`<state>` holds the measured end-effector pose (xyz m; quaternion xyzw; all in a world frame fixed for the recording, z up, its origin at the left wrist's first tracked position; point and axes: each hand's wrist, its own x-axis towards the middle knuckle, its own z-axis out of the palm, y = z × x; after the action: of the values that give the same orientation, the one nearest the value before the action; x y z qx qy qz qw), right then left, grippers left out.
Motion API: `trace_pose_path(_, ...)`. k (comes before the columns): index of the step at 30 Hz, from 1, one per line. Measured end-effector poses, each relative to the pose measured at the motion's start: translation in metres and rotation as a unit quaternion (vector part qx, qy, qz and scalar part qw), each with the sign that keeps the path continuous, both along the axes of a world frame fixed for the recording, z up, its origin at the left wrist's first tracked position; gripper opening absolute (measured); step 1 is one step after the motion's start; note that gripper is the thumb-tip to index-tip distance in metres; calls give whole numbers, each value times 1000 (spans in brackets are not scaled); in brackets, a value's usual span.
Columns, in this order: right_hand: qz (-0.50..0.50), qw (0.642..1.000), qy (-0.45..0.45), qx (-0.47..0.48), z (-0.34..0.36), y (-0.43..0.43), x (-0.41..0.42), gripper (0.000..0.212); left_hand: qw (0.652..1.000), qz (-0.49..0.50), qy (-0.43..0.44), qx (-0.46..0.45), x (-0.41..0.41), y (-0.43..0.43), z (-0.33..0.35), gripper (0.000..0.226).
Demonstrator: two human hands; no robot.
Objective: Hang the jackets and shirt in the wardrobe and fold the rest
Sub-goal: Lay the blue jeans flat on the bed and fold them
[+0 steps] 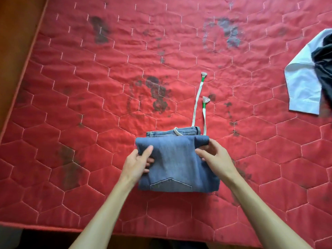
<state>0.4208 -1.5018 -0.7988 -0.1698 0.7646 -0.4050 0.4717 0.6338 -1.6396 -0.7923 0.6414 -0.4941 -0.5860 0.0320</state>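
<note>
I look down through the head camera at a red bed (89,105) with a bumpy stitched top and some dark marks. The blue jeans (177,164) lie folded into a small thick square right in front of me, near the close edge of the bed. The left hand (138,163) holds the left side of the top fold, thumb on top and fingers tucked under. The right hand (214,159) holds the right side the same way, fingers curled round the rolled edge. The jeans sit between the two hands, so both are just as near. The bundle runs a bit longer from left to right than from near to far. Two white cords (196,101) with green tips stick out of the far side and point away from me. I think they may need tucking in before the jeans are moved. Well apart, at the right edge, lies a white shirt (300,87) with a dark cloth (323,65) on top of it. I think those are yet to be done. Nothing lies between the hands and the jeans.
</note>
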Motion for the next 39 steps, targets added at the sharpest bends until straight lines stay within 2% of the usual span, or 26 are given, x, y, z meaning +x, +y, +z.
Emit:
trace_pose_path(2, -12, 1000, 5, -15, -15, -5, 3, 47, 992, -70, -52, -88, -6, 3, -14, 54)
trace_pose_path(3, -15, 1000, 9, -23, -20, -7, 6, 58, 982, -104, -77, -140, -8, 8, -19, 58)
trace_pose_path(4, -10, 999, 24, -27, -23, -8, 10, 68, 963, -137, -100, -207, -9, 14, -24, 76)
trace_pose_path(5, 0, 998, 62, -29, -24, -7, 14, 76, 935, -184, -123, -276, -11, 20, -25, 92)
trace_pose_path(6, 20, 991, 127, -31, -24, -8, 19, 78, 892, -234, -149, -356, -15, 26, -26, 96)
trace_pose_path(8, 81, 946, 312, -23, -26, -9, 29, 77, 810, -308, -174, -468, -24, 37, -33, 79)
trace_pose_path(10, 148, 891, 429, -16, -28, -14, 46, 74, 779, -365, -164, -483, -35, 42, -44, 63)
trace_pose_path(15, 305, 851, 427, 0, -63, -21, 58, 58, 752, -453, -218, -427, -49, 33, -74, 60)
trace_pose_path(20, 374, 819, 435, 10, -76, -27, 28, 61, 757, -459, -230, -406, -53, 24, -83, 61)
trace_pose_path(24, 309, 850, 424, 54, -78, -24, 16, 68, 786, -412, -246, -389, -53, 24, -79, 61)
trace_pose_path(28, 258, 877, 386, 127, -81, -3, -2, 79, 840, -280, -290, -363, -41, 30, -75, 75)
trace_pose_path(31, 253, 887, 363, 132, -79, 15, -1, 83, 878, -189, -253, -359, -35, 37, -70, 87)
trace_pose_path(35, 148, 929, 325, 95, -61, 40, 16, 73, 956, -9, -199, -215, -35, 44, -49, 97)
trace_pose_path(37, 76, 965, 235, 85, -50, 49, 29, 70, 966, 16, -208, -152, -25, 36, -45, 93)
trace_pose_path(39, 2, 986, 126, 106, -39, 46, 38, 68, 975, 2, -208, -77, -16, 20, -42, 82)
